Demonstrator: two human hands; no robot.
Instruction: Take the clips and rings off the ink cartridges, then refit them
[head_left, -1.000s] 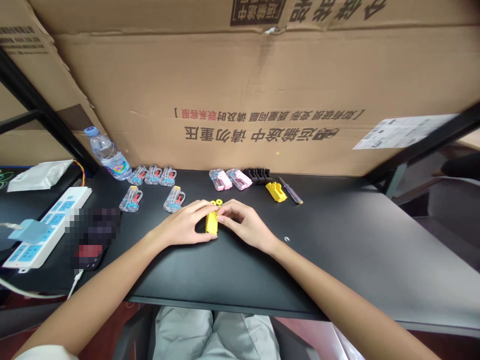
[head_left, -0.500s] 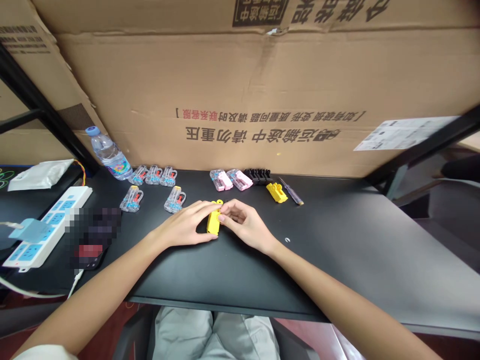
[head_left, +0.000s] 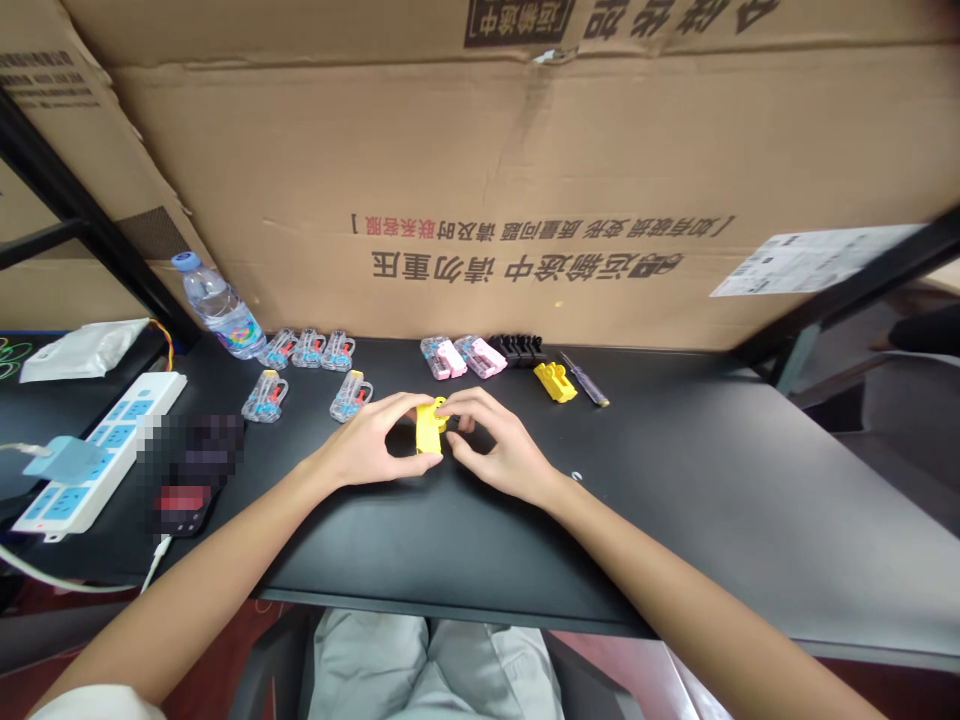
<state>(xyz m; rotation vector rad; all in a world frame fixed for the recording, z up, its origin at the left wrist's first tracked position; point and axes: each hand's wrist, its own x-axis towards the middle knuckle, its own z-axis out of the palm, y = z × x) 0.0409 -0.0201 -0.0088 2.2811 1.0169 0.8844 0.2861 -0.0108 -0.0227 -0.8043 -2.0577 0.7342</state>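
A small yellow plastic piece point(head_left: 428, 432) is held just above the black table point(head_left: 675, 520) between both hands. My left hand point(head_left: 367, 448) pinches its left side with thumb and fingers curled round it. My right hand point(head_left: 495, 445) grips its right side, fingers bent over the top. A second yellow part point(head_left: 554, 381) lies further back to the right, beside a thin screwdriver point(head_left: 585, 380). Two pink toy pieces point(head_left: 463, 356) and a black clip-like part point(head_left: 517, 347) lie behind my hands.
Several clear toy pieces point(head_left: 307, 350) lie at the back left near a water bottle point(head_left: 217, 306). A white power strip point(head_left: 97, 440) and a blurred dark object point(head_left: 187, 470) lie at the left. A large cardboard box point(head_left: 480, 170) walls the back. A small ring point(head_left: 575, 476) lies at the right.
Both hands have lifted the yellow piece slightly off the table and tilted it; my right fingers have closed further over its top.
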